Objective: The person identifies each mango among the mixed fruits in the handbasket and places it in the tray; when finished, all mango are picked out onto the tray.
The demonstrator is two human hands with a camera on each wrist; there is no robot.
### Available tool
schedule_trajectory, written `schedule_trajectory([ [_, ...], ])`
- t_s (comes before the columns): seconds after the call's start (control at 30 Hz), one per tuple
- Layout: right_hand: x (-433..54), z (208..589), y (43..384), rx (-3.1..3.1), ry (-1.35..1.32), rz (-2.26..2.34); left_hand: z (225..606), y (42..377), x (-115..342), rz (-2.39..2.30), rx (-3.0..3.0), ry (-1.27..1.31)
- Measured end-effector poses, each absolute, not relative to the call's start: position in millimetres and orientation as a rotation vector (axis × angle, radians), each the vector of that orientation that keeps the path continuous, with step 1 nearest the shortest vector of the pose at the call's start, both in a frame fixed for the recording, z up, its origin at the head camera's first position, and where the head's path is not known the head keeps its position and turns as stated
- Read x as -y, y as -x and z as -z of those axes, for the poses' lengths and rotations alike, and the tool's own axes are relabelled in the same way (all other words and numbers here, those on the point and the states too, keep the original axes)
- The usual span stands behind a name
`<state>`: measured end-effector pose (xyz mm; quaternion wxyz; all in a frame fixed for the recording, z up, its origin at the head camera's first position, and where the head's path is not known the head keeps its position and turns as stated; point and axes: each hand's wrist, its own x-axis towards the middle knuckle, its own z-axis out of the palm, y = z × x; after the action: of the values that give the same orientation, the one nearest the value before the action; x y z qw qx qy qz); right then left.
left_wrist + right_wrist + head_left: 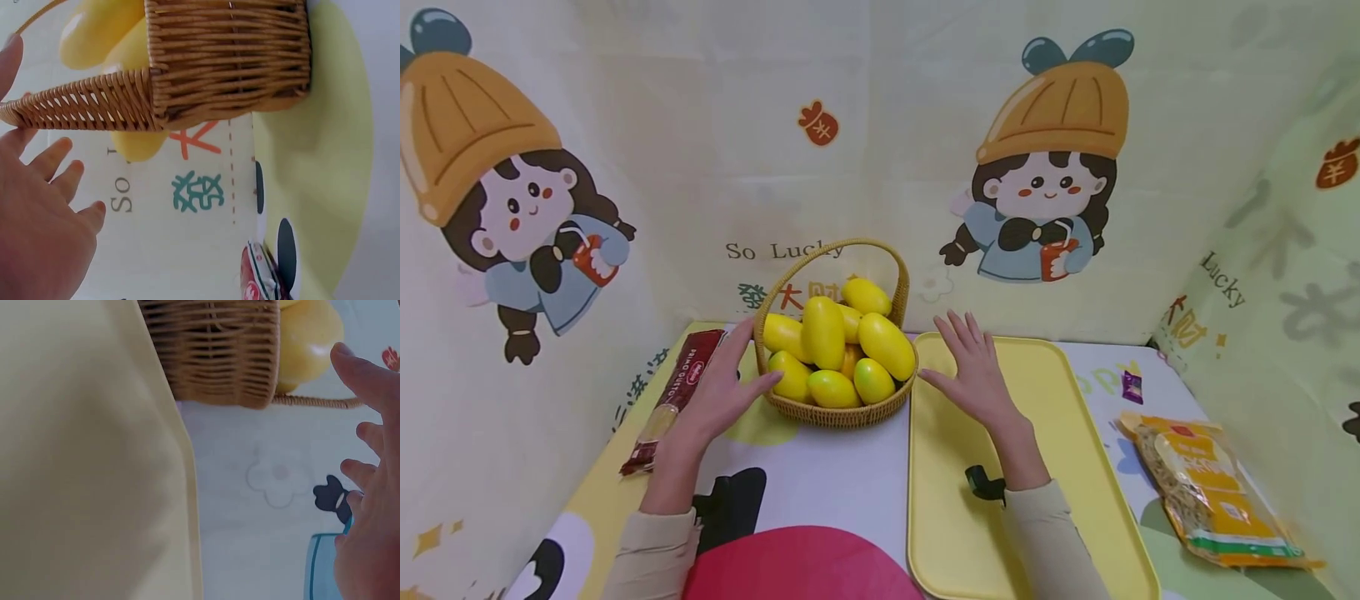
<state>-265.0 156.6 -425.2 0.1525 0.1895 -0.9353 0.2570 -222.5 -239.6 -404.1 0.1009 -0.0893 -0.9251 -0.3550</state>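
Observation:
A wicker basket (838, 416) with a tall arched handle stands near the back wall, heaped with several yellow mangoes (823, 333). My left hand (721, 390) is at the basket's left side, fingers extended and thumb spread toward the rim. In the left wrist view its fingertips (60, 145) are right beside the handle. On the other side, my right hand (972, 379) hovers over the yellow tray (1060, 433), fingers straight and thumb pointing at the basket. The right wrist view shows that thumb close by a mango (307, 340). Neither hand holds anything.
A dark red packet (681, 387) of pasta-like sticks lies left of the basket, behind the left forearm. Right of the tray are a small purple wrapped candy (1132, 387) and an orange-and-clear food bag (1213, 492). Printed cloth walls (880, 108) enclose the table at the back and sides.

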Motion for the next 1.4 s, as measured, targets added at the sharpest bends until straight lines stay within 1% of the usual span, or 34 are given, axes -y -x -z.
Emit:
schedule_trajectory([
  [0.23,-133,426,271,2.657,-0.584,-0.87,404,222,232,1.214,2.698,0.193],
  [0.47,-104,427,270,2.652,-0.583,-1.164,405,223,226,1.431,2.533,0.25],
  [0.67,-88,429,269,2.625,-0.552,-1.349,396,216,218,1.533,2.436,0.231],
  [0.93,-82,431,272,2.569,-0.444,-1.506,379,206,208,1.575,2.408,0.217],
  [1.2,-82,428,270,2.434,-0.402,-1.584,397,219,219,1.569,2.378,0.219],
  [1.4,-95,421,267,2.34,-0.391,-1.606,401,221,220,1.567,2.363,0.228],
])
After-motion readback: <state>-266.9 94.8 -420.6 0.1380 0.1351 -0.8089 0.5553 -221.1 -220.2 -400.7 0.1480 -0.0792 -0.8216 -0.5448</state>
